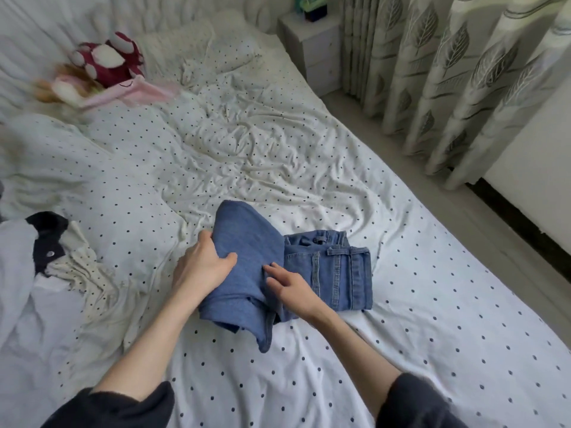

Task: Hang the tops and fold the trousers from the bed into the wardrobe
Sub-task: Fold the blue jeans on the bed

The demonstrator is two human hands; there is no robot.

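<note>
A pair of blue jeans (340, 273) lies partly folded on the dotted bed sheet (432, 319), waistband to the right. My left hand (202, 264) grips the folded leg part of the jeans, thumb on top, lifting it over the rest. My right hand (289, 287) lies flat with straight fingers on the denim at the fold line. A white and dark top (40, 267) lies crumpled at the left edge of the bed.
Plush toys (102, 66) and a pillow (216, 47) sit at the head of the bed. A white nightstand (312, 47) stands at the far right corner. Leaf-patterned curtains (448, 81) hang along the right, above a strip of floor.
</note>
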